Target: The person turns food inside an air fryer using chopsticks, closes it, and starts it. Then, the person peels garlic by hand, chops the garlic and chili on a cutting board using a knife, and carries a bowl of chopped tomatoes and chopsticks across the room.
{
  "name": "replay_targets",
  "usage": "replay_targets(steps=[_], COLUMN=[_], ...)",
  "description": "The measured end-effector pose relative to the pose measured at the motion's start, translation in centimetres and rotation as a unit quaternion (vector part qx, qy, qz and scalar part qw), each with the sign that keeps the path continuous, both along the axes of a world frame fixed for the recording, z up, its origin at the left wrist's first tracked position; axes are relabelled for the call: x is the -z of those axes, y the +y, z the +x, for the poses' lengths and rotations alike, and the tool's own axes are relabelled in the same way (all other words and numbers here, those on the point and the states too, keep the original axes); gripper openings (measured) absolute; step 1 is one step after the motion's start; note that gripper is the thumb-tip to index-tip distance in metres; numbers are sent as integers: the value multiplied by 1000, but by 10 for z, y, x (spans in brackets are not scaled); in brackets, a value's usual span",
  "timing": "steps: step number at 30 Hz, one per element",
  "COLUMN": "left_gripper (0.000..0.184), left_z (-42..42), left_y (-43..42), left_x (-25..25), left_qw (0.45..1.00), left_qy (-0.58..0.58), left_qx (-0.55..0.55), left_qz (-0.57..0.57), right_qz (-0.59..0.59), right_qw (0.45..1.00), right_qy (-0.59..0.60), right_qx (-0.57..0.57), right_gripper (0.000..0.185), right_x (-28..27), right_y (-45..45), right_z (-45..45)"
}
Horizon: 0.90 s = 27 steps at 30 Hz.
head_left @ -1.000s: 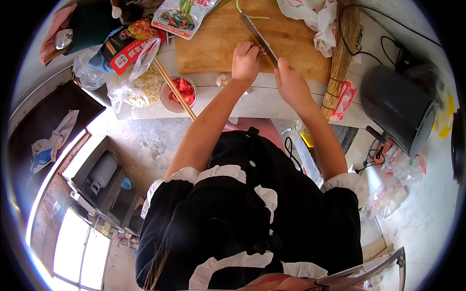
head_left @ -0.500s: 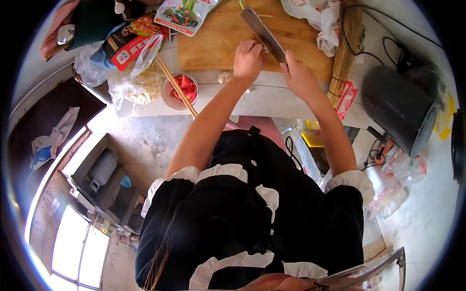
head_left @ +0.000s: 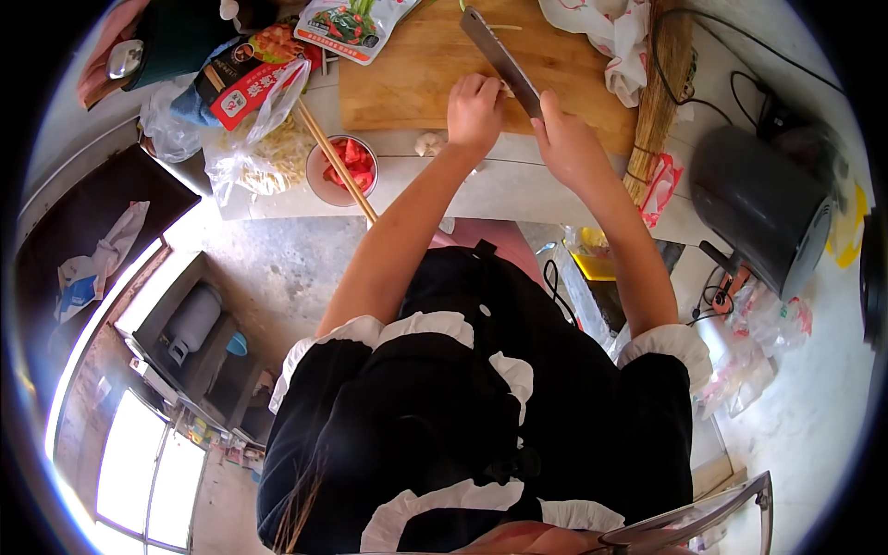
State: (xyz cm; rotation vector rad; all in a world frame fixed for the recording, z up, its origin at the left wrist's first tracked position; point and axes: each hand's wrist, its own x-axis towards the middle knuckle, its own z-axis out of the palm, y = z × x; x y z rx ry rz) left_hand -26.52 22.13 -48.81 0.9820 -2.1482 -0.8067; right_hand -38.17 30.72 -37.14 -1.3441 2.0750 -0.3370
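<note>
My right hand (head_left: 572, 143) is closed round the handle of a cleaver (head_left: 500, 57), whose blade slants up and left over the wooden cutting board (head_left: 407, 97). The fingers of my left hand (head_left: 474, 116) are curled together close beside the blade. At their tips shows a small pale piece (head_left: 506, 90), partly hidden and too small to name surely. A garlic bulb (head_left: 429, 144) lies on the counter below the board's front edge. A thin green and white stalk (head_left: 462, 6) reaches onto the board at the top.
Left of the board stands a bowl (head_left: 319, 185) of cut red pieces, with chopsticks (head_left: 333, 159) across it. Beyond are a bag of noodles (head_left: 268, 162), a red packet (head_left: 252, 88) and a seasoning pouch (head_left: 350, 30). A straw bundle (head_left: 653, 111) and dark kettle-like appliance (head_left: 754, 208) are right.
Both hands and the cleaver stay almost where they were, with only a slight shift. The view has moved a little.
</note>
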Motion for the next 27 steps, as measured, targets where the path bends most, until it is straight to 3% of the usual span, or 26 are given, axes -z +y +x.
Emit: replay_targets(steps=[27], left_gripper=[10], left_z=[1], left_y=[-3], left_x=[3], left_qw=[1000], left_qy=[-3], left_qx=[-2], left_qz=[21], right_qz=[-86], right_qw=[996], right_qy=[17], right_qx=[24], right_gripper=[24], right_x=[51], right_y=[26], right_z=[6])
